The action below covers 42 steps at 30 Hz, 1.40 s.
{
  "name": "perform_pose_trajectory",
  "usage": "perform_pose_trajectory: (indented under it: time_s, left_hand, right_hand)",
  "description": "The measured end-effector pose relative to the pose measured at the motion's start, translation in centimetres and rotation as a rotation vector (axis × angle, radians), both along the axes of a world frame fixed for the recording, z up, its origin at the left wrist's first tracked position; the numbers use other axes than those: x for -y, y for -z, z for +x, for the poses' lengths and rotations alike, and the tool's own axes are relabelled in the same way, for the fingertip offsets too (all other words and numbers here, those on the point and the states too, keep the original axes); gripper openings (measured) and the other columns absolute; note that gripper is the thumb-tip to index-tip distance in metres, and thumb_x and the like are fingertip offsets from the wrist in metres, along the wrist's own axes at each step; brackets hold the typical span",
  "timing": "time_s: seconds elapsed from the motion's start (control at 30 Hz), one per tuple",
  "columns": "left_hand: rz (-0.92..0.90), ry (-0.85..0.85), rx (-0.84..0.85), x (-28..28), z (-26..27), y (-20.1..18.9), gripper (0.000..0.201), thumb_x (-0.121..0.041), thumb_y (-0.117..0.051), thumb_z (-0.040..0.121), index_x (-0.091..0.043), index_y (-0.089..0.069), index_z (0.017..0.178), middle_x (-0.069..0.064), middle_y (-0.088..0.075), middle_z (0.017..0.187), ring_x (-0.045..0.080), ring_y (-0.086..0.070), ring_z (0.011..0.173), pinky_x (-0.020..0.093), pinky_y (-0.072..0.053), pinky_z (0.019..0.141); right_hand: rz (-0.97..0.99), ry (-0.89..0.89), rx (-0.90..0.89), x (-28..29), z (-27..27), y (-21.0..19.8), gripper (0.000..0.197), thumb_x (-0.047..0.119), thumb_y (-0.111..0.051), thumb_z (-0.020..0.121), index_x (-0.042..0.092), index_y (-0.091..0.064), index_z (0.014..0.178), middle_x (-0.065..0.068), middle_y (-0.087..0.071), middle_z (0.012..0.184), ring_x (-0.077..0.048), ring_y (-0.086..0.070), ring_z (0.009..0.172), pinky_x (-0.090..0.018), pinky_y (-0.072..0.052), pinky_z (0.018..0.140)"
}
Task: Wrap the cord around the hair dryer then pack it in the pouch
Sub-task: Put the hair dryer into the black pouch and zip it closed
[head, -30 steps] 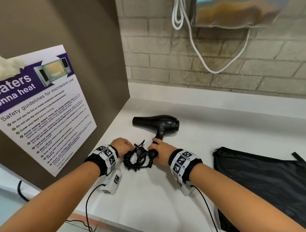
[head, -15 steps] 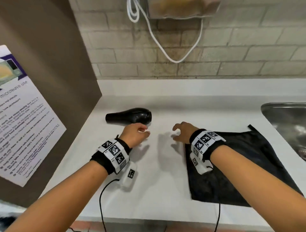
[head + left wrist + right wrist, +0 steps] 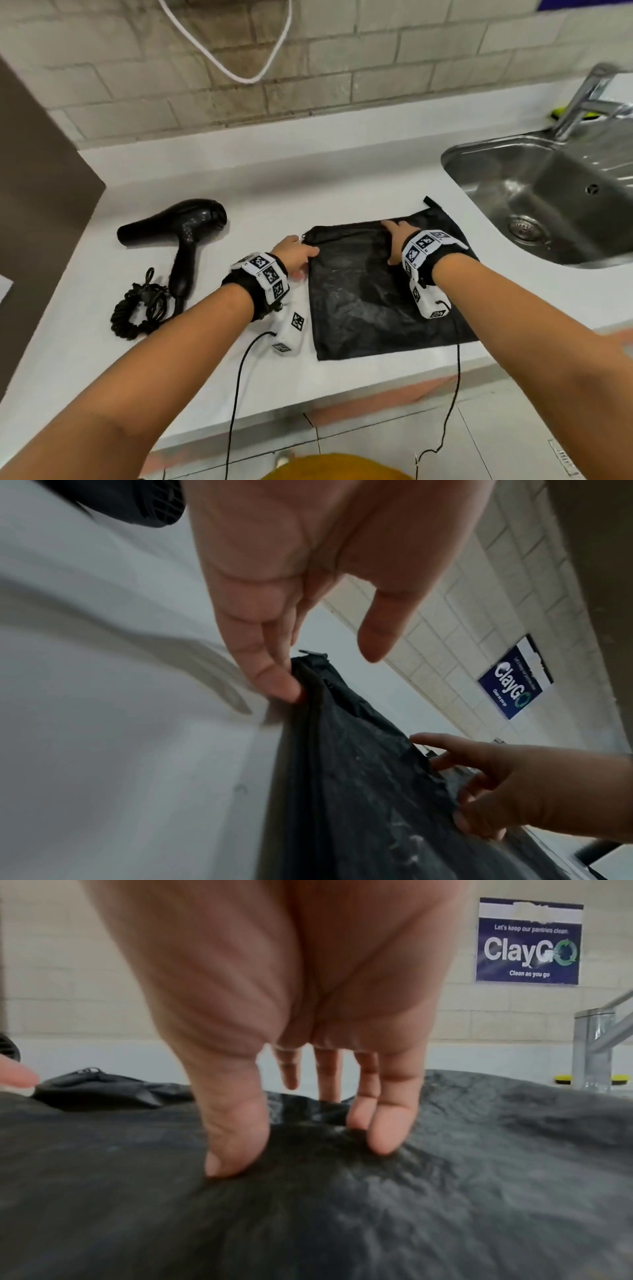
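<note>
Pouch point(image 3: 373, 291) | under right hand point(image 3: 399, 240) fingers point(image 3: 390, 1123) | left hand point(image 3: 294, 255) at corner

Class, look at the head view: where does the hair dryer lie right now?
The hair dryer lies on the white counter, left of the black pouch, beyond the left hand, untouched.

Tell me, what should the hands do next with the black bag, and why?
Probably pull the pouch mouth open. The left hand touches its corner, the right hand presses its top edge, and the hair dryer lies outside.
</note>
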<state>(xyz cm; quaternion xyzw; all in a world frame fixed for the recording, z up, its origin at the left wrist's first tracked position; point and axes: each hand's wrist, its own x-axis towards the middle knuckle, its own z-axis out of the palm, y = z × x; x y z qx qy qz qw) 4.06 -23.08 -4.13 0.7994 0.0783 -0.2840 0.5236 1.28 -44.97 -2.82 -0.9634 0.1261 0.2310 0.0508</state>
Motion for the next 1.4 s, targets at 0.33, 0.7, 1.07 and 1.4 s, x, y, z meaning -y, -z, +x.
perform_pose_trajectory:
  time_s: [0.33, 0.7, 1.07, 1.4]
  left_hand:
    - [0.149, 0.026, 0.302, -0.7, -0.5, -0.2, 0.024, -0.015, -0.053, 0.09, -0.023, -0.058, 0.112, 0.014, -0.062, 0.108, 0.032, -0.063, 0.084, 0.038, -0.057, 0.071]
    - [-0.214, -0.303, 0.656, -7.2, 0.7, -6.8, 0.045, 0.013, -0.033, 0.085, -0.028, -0.048, 0.074, -0.003, -0.048, 0.077, 0.012, -0.048, 0.065, 0.027, -0.051, 0.058]
    - [-0.074, -0.209, 0.613, -12.3, -0.2, -7.7, 0.041, -0.034, -0.064, 0.082, -0.019, -0.046, 0.049, -0.003, -0.041, 0.049, 0.012, -0.041, 0.053, 0.027, -0.035, 0.063]
    - [0.225, 0.199, 0.647, -13.4, -0.8, -8.3, 0.037, -0.003, -0.063, 0.081, -0.032, -0.063, 0.059, -0.009, -0.049, 0.091, 0.01, -0.054, 0.074, 0.016, -0.05, 0.045]
  right_hand:
    - [0.137, -0.103, 0.12, -1.3, -0.5, -0.8, 0.041, 0.013, -0.065, 0.08, 0.008, -0.054, 0.12, -0.015, -0.057, 0.124, -0.031, -0.052, 0.115, -0.033, -0.042, 0.095]
    - [0.097, -0.278, 0.396, -4.8, -0.7, -3.9, 0.044, 0.051, -0.064, 0.075, 0.028, -0.06, 0.113, 0.0, -0.029, 0.136, -0.029, -0.021, 0.128, -0.045, -0.023, 0.105]
    - [0.482, 0.184, 0.411, -6.5, 0.1, -4.3, 0.027, 0.017, -0.05, 0.089, 0.003, -0.057, 0.111, -0.02, -0.06, 0.115, -0.035, -0.056, 0.107, -0.035, -0.045, 0.092]
    - [0.793, 0.247, 0.784, -7.7, 0.2, -6.9, 0.011, 0.011, -0.059, 0.081, 0.017, -0.055, 0.074, -0.009, -0.053, 0.089, -0.027, -0.055, 0.084, -0.026, -0.045, 0.082]
